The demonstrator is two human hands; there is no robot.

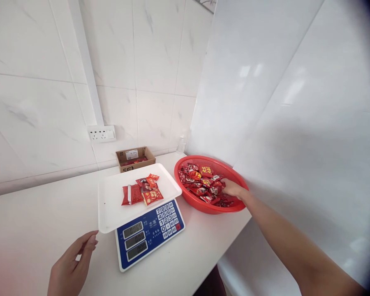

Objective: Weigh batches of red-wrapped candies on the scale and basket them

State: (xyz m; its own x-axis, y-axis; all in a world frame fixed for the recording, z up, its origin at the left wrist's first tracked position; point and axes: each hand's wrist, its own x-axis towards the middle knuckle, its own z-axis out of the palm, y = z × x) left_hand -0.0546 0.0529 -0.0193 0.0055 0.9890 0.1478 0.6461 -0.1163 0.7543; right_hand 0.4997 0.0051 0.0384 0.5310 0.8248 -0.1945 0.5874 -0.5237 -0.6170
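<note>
My right hand (231, 188) reaches into a red plastic basket (189, 160) full of red snack packets (200, 181); its fingers curl down among the packets, and what they hold is hidden. My left hand (72, 263) hovers over the white counter beside the scale's front left corner, fingers apart, holding nothing. A blue digital scale (149, 232) carries a white tray (111, 205) with several red packets (142, 191) on it.
A small cardboard box (135, 158) stands against the tiled wall behind the scale. A clear bottle (181, 144) sits in the corner. A wall socket (101, 133) is above the counter. A white panel rises at the right; the counter's edge (231, 242) drops off there.
</note>
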